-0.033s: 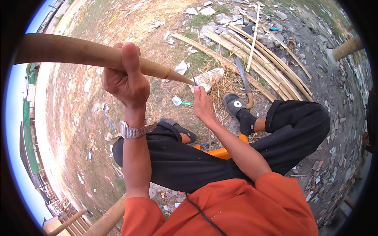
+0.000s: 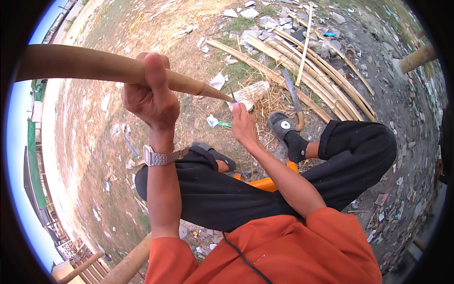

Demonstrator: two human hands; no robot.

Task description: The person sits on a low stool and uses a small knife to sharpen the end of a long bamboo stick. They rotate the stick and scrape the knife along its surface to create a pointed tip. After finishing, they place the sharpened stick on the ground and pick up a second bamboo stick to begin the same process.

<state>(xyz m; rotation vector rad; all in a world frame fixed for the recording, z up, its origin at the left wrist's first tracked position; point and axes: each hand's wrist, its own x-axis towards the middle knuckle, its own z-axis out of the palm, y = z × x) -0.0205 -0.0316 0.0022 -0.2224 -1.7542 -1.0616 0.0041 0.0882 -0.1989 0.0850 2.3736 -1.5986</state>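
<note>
My left hand [image 2: 151, 102] is closed round a bamboo pole [image 2: 104, 66], which runs from the far left and looks narrower toward its other end, near the middle of the view. At that end my right hand [image 2: 244, 125] pinches a slim tool [image 2: 234, 98], blue with a thin dark tip; its kind is too small to make out. The tip is at the pole's end; whether they touch I cannot tell. Just beyond, a whitish block [image 2: 255, 92] lies on the ground. To its right rests a machete [image 2: 292, 92] with a wooden handle.
Split bamboo strips [image 2: 326, 80] lie in a pile beyond the machete. An orange seat [image 2: 262, 184] shows between my legs. Upright bamboo posts [image 2: 418, 57] stand at the right, and another bamboo pole [image 2: 127, 260] slants at lower left. Litter and broken pieces cover the ground.
The near left end of the bamboo pole has dipped slightly. Both hands keep their grip in almost the same place.
</note>
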